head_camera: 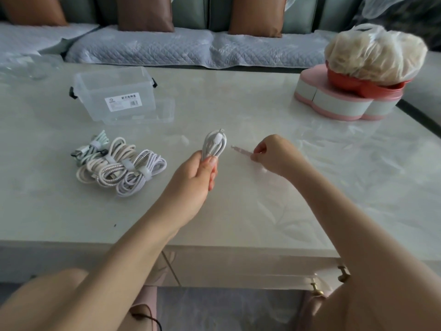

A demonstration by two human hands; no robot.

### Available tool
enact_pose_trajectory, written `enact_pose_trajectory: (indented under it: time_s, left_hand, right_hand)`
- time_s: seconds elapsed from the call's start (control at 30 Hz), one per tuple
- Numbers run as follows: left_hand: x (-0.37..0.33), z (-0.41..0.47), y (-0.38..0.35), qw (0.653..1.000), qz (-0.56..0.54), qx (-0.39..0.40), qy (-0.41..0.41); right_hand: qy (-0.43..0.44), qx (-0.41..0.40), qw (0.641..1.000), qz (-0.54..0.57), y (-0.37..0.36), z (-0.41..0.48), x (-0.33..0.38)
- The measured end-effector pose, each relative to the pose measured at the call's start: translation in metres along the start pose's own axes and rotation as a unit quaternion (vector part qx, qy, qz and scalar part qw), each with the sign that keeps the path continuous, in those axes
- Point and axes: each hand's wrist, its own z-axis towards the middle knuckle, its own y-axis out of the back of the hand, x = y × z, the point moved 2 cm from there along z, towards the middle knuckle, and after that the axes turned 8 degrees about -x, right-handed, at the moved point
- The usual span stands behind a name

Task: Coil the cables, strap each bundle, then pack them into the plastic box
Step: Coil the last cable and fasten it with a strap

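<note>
In the middle of the frame, the left hand (198, 173) is gripping a small coiled white cable (214, 145) by its lower end, thumb and fingers curled round the loops, and is holding it upright above the pale marble-patterned surface (262, 211) (a plug tip is poking out at the top of the coil). Just right of it, the right hand (274, 154) is pinching one end of a thin pale pink strap (241, 151) between thumb and fingertips. The strap is pointing left toward the coil, its free end near the loops but apart from them; whether it is resting on the surface is unclear.

At left centre, a heap of cable bundles (119, 163) in cream, silver braid, lilac and mint green is lying on the surface, each bundle wearing a band round its middle. Above the heap, in the upper left, a clear plastic box (114, 91) with black latches and a white label is standing open, with a clear lid (155, 115) lying against its front.

In the upper right, a pink-and-white lobed container (338, 101) is carrying a red bowl (362, 84) with a filled plastic bag (374, 53) on top. A grey quilted sofa (148, 48) is running along the top.
</note>
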Motion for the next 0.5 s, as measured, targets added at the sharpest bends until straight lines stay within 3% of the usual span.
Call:
enact_pose_trajectory:
  time_s: [0.17,0.2,0.27,0.37,0.43,0.5]
  left_hand:
    - [-0.002,0.000,-0.004,1.000,0.000,0.002,-0.008]
    - [-0.002,0.000,-0.004,1.000,0.002,0.007,-0.009]
    - [-0.004,-0.002,-0.006,1.000,0.004,0.023,-0.004]
    - [-0.007,-0.006,-0.008,0.998,-0.011,0.060,-0.001]
    - [-0.011,-0.008,-0.010,0.996,-0.019,0.083,-0.016]
    - [-0.012,-0.009,-0.009,0.995,-0.020,0.091,-0.029]
  right_hand:
    - [0.059,-0.045,0.996,-0.057,-0.003,-0.009,0.005]
    - [0.065,-0.063,0.996,-0.017,-0.004,-0.011,0.008]
    - [0.025,-0.047,0.982,0.182,-0.001,-0.023,0.019]
    - [-0.021,0.091,0.881,0.465,0.008,-0.052,0.035]
    - [0.004,0.141,0.844,0.518,0.013,-0.068,0.041]
    - [0.026,0.113,0.837,0.535,0.018,-0.074,0.043]
